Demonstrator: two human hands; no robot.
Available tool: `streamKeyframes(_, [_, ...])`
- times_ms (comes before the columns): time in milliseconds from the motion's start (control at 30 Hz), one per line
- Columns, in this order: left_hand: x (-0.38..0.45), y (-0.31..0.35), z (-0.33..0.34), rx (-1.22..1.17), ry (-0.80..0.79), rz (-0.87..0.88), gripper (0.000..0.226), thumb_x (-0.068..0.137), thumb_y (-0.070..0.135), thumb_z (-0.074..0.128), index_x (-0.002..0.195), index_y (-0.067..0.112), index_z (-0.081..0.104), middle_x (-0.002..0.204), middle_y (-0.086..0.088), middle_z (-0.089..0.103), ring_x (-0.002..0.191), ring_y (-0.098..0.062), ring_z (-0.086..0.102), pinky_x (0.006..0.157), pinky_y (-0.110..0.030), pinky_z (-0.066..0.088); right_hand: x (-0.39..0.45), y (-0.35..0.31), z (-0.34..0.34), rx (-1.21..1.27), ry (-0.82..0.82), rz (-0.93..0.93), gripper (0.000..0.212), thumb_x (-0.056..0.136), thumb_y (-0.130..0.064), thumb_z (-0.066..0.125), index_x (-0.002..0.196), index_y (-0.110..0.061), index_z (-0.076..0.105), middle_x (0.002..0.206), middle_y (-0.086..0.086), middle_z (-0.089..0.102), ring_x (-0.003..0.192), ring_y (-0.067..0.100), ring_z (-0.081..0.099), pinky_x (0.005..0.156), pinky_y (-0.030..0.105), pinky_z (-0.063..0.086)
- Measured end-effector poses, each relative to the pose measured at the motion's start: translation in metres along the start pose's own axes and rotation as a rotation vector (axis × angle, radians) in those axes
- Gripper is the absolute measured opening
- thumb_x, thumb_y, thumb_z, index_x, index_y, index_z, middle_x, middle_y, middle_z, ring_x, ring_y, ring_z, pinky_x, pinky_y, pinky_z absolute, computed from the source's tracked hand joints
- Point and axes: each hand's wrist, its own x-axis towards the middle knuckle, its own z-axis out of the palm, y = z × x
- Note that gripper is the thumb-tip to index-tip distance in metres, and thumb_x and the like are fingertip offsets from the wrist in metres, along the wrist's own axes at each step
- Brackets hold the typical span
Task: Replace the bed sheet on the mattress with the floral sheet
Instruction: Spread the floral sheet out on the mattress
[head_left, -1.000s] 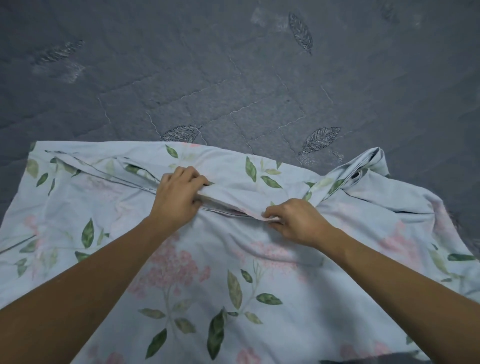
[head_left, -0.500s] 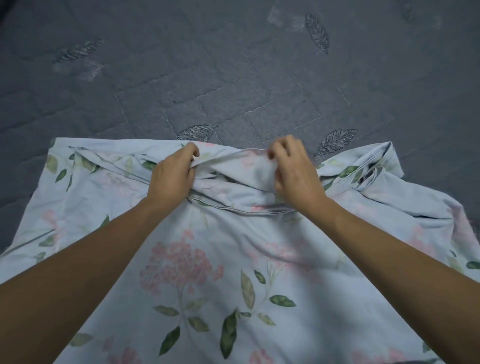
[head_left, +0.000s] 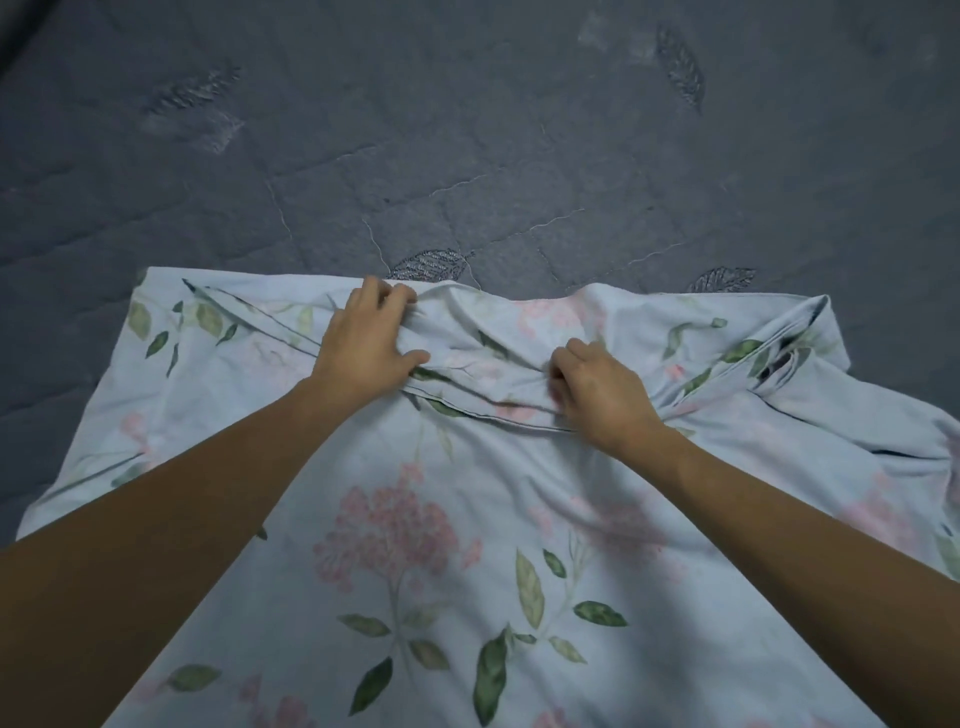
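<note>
The floral sheet (head_left: 415, 545), pale blue with pink blossoms and green leaves, lies partly folded over the near part of the dark grey quilted mattress (head_left: 467, 145). My left hand (head_left: 366, 343) grips a bunched fold at the sheet's far edge, fingers curled over it and thumb underneath. A little nearer and to the right, my right hand (head_left: 597, 387) pinches a gathered fold. Between the two hands a loose flap of sheet lies turned back toward the far edge. The sheet's right end is bunched into thick folds.
Bare grey mattress with embroidered leaf motifs (head_left: 431, 265) stretches beyond the sheet and to its left. A dark strip at the top left corner (head_left: 15, 31) marks the mattress edge. Several layers of sheet pile up at the right (head_left: 779, 353).
Both hands carried a fold of the sheet forward. Since half a second ago my right hand has dropped back toward me and taken a lower fold, while the left stays at the far edge.
</note>
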Motion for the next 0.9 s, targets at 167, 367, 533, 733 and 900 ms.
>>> streamKeyframes(167, [-0.006, -0.013, 0.006, -0.018, -0.056, 0.040, 0.059, 0.080, 0.062, 0.077, 0.124, 0.028, 0.059, 0.121, 0.003, 0.051, 0.115, -0.023, 0.048, 0.095, -0.046, 0.041, 0.007, 0.005, -0.019, 0.128, 0.153, 0.167, 0.005, 0.096, -0.010, 0.047, 0.094, -0.014, 0.046, 0.084, 0.005, 0.060, 0.075, 0.034, 0.052, 0.061, 0.044, 0.044])
streamKeyframes(367, [-0.010, -0.015, 0.006, 0.007, 0.090, 0.077, 0.027, 0.107, 0.033, 0.047, 0.090, 0.018, 0.060, 0.086, 0.002, 0.060, 0.091, -0.030, 0.056, 0.078, -0.044, 0.038, 0.014, 0.006, -0.024, 0.366, 0.111, 0.135, 0.007, 0.102, -0.015, 0.048, 0.096, -0.017, 0.047, 0.085, -0.001, 0.057, 0.077, 0.027, 0.051, 0.074, 0.049, 0.047])
streamKeyframes(533, [-0.016, -0.017, 0.005, -0.022, 0.141, 0.032, 0.025, 0.110, 0.030, 0.044, 0.092, 0.016, 0.052, 0.074, -0.001, 0.060, 0.072, -0.033, 0.056, 0.060, -0.038, 0.035, 0.004, 0.004, -0.026, 0.409, 0.033, -0.021, 0.038, 0.090, -0.054, 0.074, 0.113, -0.029, 0.057, 0.108, -0.009, 0.049, 0.085, 0.008, 0.056, 0.074, 0.023, 0.048])
streamKeyframes(733, [-0.033, -0.021, 0.003, 0.101, 0.125, 0.060, 0.030, 0.107, 0.040, 0.048, 0.097, 0.013, 0.054, 0.061, -0.006, 0.057, 0.058, -0.035, 0.058, 0.053, -0.037, 0.039, 0.001, 0.015, -0.016, 0.224, 0.341, 0.017, 0.004, 0.095, -0.010, 0.063, 0.092, -0.012, 0.065, 0.093, 0.000, 0.056, 0.083, 0.026, 0.053, 0.069, 0.047, 0.050])
streamKeyframes(900, [-0.048, -0.024, 0.003, 0.063, -0.036, 0.046, 0.040, 0.087, 0.052, 0.075, 0.100, 0.021, 0.053, 0.088, 0.008, 0.057, 0.092, -0.020, 0.051, 0.064, -0.035, 0.039, -0.005, 0.009, -0.019, 0.177, 0.021, -0.082, 0.045, 0.081, -0.052, 0.080, 0.113, -0.026, 0.062, 0.107, -0.008, 0.053, 0.096, 0.017, 0.047, 0.079, 0.034, 0.044])
